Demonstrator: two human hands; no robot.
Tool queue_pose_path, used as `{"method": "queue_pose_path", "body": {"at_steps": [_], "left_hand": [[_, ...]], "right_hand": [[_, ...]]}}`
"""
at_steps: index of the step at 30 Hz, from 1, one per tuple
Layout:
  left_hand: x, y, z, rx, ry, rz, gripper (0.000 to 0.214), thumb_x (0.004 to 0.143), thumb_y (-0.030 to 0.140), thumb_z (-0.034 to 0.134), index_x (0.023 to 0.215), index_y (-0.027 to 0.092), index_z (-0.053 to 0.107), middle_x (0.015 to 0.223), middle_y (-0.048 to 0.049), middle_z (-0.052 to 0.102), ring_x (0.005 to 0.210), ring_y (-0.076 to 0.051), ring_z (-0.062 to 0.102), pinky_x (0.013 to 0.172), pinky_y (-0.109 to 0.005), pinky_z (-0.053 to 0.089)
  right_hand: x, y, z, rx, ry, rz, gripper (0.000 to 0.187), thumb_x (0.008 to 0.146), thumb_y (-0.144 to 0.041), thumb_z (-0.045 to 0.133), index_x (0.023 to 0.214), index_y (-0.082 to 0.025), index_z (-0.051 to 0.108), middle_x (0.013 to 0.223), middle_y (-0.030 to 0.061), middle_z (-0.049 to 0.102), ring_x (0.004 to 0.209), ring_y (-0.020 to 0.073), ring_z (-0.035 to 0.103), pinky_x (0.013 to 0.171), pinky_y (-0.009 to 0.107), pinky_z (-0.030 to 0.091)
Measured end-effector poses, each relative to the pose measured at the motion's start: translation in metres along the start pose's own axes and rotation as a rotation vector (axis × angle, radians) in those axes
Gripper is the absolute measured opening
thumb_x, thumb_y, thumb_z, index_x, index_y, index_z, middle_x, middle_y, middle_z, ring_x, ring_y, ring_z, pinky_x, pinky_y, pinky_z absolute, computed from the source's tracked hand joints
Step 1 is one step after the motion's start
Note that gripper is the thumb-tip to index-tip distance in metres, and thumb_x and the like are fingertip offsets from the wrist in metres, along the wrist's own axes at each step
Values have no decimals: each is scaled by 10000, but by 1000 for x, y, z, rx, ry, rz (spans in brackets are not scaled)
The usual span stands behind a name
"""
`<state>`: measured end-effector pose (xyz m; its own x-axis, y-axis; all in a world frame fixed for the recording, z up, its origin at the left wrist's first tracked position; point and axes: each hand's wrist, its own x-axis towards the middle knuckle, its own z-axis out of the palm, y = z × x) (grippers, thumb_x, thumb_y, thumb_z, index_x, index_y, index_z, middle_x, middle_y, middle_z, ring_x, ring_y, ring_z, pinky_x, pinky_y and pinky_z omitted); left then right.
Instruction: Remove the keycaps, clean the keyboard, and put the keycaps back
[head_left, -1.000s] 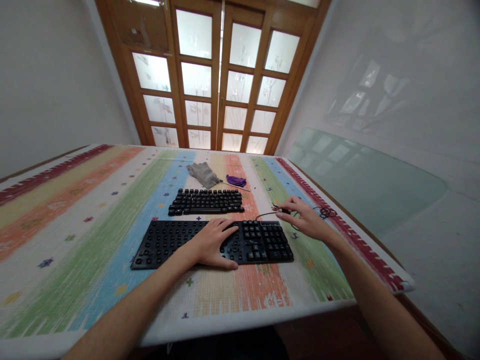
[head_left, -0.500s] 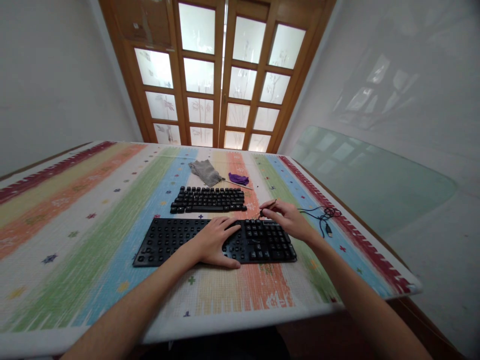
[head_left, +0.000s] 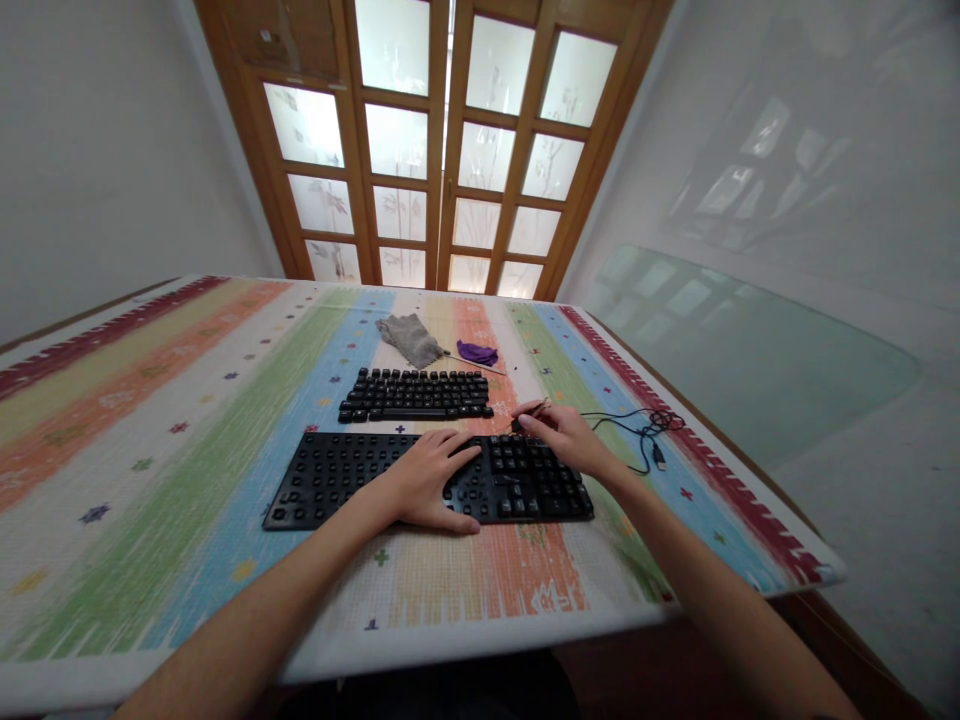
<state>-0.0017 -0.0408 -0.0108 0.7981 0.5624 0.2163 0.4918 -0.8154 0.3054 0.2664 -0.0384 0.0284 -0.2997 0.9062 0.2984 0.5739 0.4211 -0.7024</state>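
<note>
A black keyboard (head_left: 330,480) lies across the table, its left and middle keys stripped to bare stems, while keycaps still cover the number pad (head_left: 536,478) at its right end. My left hand (head_left: 431,480) rests on the middle of it, fingers spread and palm down. Above its upper right edge, my right hand (head_left: 559,435) is closed, with a small black keycap (head_left: 516,425) at the fingertips. A thin brownish strip shows between those fingers, too small to make out. Just beyond the keyboard, loose black keycaps (head_left: 416,396) stand in keyboard-like rows.
Behind the keycaps lie a grey cloth (head_left: 409,340), a purple cloth (head_left: 478,352) and a thin rod (head_left: 480,365). A coiled black USB cable (head_left: 651,428) sits to the right. A striped tablecloth (head_left: 187,480) covers the table; glass-paned wooden doors (head_left: 442,150) stand beyond.
My right hand has shifted slightly left with the keycap, toward the loose rows. The left hand stays on the keyboard.
</note>
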Motion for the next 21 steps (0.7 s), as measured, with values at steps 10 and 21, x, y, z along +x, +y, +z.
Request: {"method": "queue_pose_path", "body": {"at_steps": [10, 21], "left_hand": [[0, -1, 1, 35, -2, 18, 1005, 620, 728, 703, 1419, 168, 463, 1487, -176, 417, 1323, -398, 408, 1110, -550, 326], [-1, -3, 3, 38, 0, 16, 986, 620, 734, 704, 1394, 162, 492, 1486, -187, 417, 1328, -404, 404, 1112, -558, 316]], "right_hand": [[-2, -22, 36, -89, 6, -112, 267, 941, -402, 516, 928, -185, 672, 859, 70, 713, 737, 192, 646, 725, 320, 501], [35, 7, 31, 192, 55, 233, 322, 926, -445, 493, 763, -178, 566, 551, -5, 621, 471, 131, 569, 488, 234, 438]]}}
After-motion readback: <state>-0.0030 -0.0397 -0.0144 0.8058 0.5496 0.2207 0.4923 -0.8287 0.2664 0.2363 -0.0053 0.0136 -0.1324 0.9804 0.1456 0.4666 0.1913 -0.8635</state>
